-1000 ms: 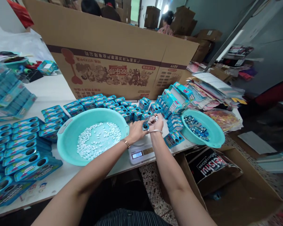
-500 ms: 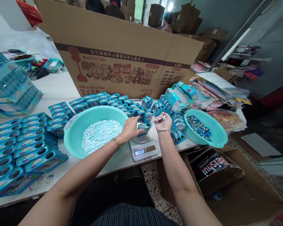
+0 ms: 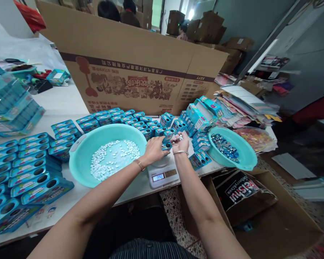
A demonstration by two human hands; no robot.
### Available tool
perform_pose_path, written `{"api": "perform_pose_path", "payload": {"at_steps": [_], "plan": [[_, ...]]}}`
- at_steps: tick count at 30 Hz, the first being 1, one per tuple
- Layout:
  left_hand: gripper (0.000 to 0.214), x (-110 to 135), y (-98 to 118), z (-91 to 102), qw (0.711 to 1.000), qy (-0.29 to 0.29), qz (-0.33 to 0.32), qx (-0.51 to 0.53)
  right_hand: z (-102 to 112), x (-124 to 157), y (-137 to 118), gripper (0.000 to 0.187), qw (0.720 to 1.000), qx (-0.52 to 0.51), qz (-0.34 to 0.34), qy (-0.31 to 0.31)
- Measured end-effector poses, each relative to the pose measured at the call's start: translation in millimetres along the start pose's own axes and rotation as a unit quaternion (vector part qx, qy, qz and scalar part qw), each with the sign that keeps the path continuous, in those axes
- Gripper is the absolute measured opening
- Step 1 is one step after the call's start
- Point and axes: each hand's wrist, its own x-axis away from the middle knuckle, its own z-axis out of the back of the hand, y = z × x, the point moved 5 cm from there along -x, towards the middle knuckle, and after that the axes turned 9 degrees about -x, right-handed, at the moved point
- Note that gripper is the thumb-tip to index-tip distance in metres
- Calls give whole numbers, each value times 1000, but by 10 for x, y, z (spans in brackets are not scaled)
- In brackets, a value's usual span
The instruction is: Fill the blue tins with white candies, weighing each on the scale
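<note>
My left hand [image 3: 156, 150] is round a small blue box [image 3: 166, 146] at the weighing pan, thumb on the near side and fingers on the far side. Below it, the white digital scale [image 3: 164, 176] has lit digits. Palm up, my right hand [image 3: 181, 144] is curled round several small white tablets [image 3: 180, 137], right beside that box. To the left of my left hand stands a turquoise basin [image 3: 79, 158] with many loose white tablets [image 3: 99, 163] in it. Whether the box rests fully on the pan is hidden by my hand.
Rows of blue boxes with round holes [image 3: 40, 176] fill the left side, and more [image 3: 108, 118] stand behind the basin. A second basin [image 3: 248, 154] holds shiny blue pieces. A large carton [image 3: 140, 61] walls off the back. An open carton [image 3: 283, 216] stands below right.
My left hand has closed in round the small box, its thumb now across the near side. My right hand with the tablets has come left, closer to the box. The scale's digits have changed.
</note>
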Motion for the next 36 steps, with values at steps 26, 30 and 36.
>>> {"api": "perform_pose_path", "payload": {"at_steps": [26,30,36], "plan": [[50,-147,55,-160,1000,-26,15,10,8,17,36,20,995,36,92,3],[49,-144,49,-161,999,-28,17,9,3,37,43,20,996,32,86,6],[51,-135,57,-177,999,-39,20,2,18,33,35,26,998,-49,10,39]]}}
